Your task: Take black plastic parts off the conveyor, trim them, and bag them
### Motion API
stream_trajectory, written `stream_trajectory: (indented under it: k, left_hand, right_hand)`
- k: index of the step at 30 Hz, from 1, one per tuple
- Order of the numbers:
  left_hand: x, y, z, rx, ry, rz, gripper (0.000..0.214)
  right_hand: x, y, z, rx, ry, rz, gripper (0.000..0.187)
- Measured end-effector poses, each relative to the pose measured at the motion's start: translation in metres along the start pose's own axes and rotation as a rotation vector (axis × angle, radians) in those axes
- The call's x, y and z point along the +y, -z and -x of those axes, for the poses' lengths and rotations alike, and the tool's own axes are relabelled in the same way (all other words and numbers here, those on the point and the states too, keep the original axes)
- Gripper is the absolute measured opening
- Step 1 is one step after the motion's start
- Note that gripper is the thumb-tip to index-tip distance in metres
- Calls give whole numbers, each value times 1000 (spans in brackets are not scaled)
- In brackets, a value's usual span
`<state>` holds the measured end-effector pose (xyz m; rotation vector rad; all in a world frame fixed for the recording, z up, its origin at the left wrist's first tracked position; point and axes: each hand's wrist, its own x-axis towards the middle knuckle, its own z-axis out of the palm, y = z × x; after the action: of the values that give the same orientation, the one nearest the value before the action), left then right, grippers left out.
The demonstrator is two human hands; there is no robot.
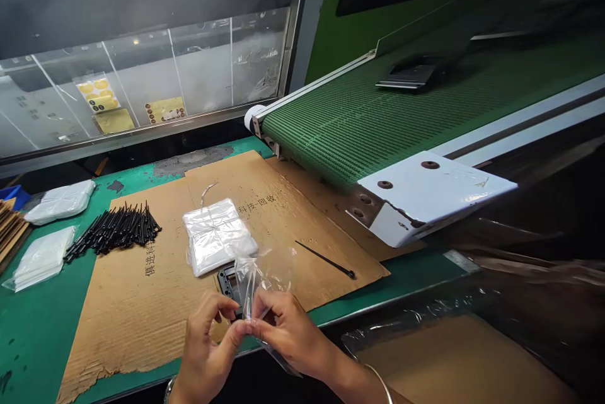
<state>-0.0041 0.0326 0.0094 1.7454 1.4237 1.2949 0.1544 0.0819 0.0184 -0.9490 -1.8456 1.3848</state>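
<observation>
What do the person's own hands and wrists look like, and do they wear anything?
The left hand and right hand are bare, without gloves. A thin metal bangle circles the right wrist; a bracelet sits on the left wrist. No sleeves show.

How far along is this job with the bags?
Done: little looks finished, perhaps the two white packs at far left. In hand: the left hand and right hand pinch a clear bag over a black plastic frame. Left: a stack of bags, a pile of black cable ties, and a black part on the belt.
</observation>
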Motion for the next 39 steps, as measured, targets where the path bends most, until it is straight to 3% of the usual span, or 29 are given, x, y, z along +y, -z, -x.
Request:
stream_trajectory:
  k: [2,4,9,13,18,22,24,28,30,32,34,35,37,39]
  left_hand:
    - [4,-6,3,-135,147,143,16]
    - [4,-15,5,-140,274,328,21]
    - [-10,-34,12,117,514,848,19]
    - [-31,-31,8,344,611,1125,11]
    - [-39,-19,4,344,614,1190,11]
    - [-32,-22,13,484,502,939,30]
    - [-34,-23,15,538,511,774,38]
    - [-47,-17,13,620,562,484,31]
    - [-50,-14,13,707,383,114,39]
    - [-50,-12,17,718,40,-283,42]
    - [-49,-9,22,553,-258,-483,38]
    - [-50,-6,24,461,-335,-507,36]
    - [-52,1,26,376,-340,-503,33]
    - [-57,11,25,499,-234,-520,24]
  right_hand:
    - [2,-4,0,-23,43,106,29]
    - [5,-7,-1,-77,47,162,27]
    - [13,-5,-6,-116,-55,63,39]
    - [25,-1,-12,62,-77,2,40]
    - [41,-7,-19,306,-87,68,33]
    - [42,-15,-21,359,-86,-128,25]
    - [37,-19,-20,375,-52,-190,25]
    - [25,-28,-17,258,144,31,23]
    - [20,-32,-18,112,324,237,26]
    - [15,-35,-20,-27,485,396,29]
    - [11,-36,-22,-120,587,484,32]
    - [10,-36,-23,-134,618,510,32]
    - [11,-34,-23,-110,641,531,30]
    - [17,-28,-21,2,608,510,26]
